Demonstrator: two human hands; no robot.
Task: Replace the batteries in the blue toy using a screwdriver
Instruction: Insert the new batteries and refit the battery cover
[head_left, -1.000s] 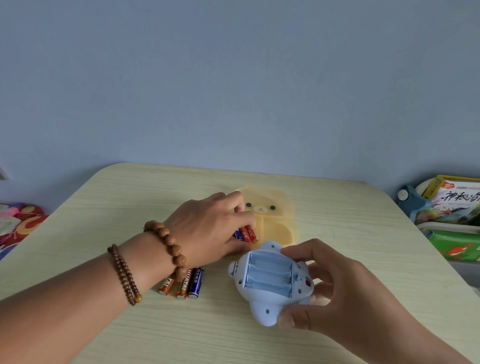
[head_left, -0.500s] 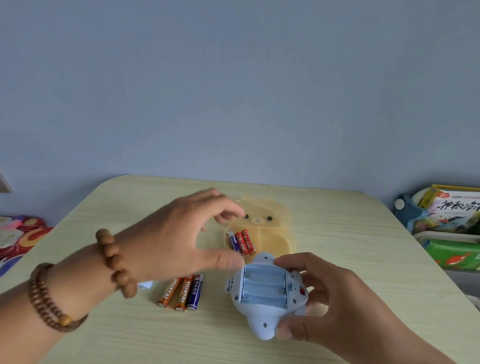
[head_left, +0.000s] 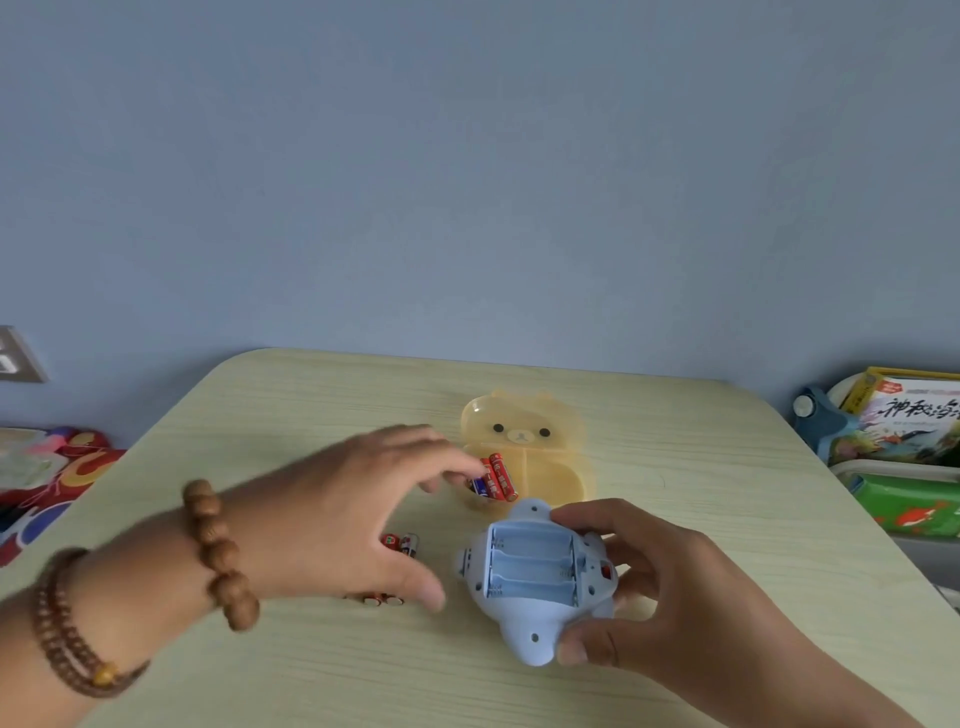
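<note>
Right hand (head_left: 670, 582) clasping blue toy (head_left: 530, 623) (battery bay upward), left hand (head_left: 343, 514) slack, holding nothing, beside toy, bear-shaped case (head_left: 519, 423) behind toy.

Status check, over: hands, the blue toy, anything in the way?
Left hand open, near batteries in yellow case. Right hand holds blue toy, battery bay empty. Nothing blocking the bay.

Pretty bright, soft even light, no glare anywhere, just faint shadows on the table (head_left: 311, 405). The left hand (head_left: 343, 519) and its bead bracelet (head_left: 218, 556) are smeared with motion blur; the blue toy (head_left: 527, 626) looks fairly crisp. Wide-angle lens bends the table's edges.
</note>
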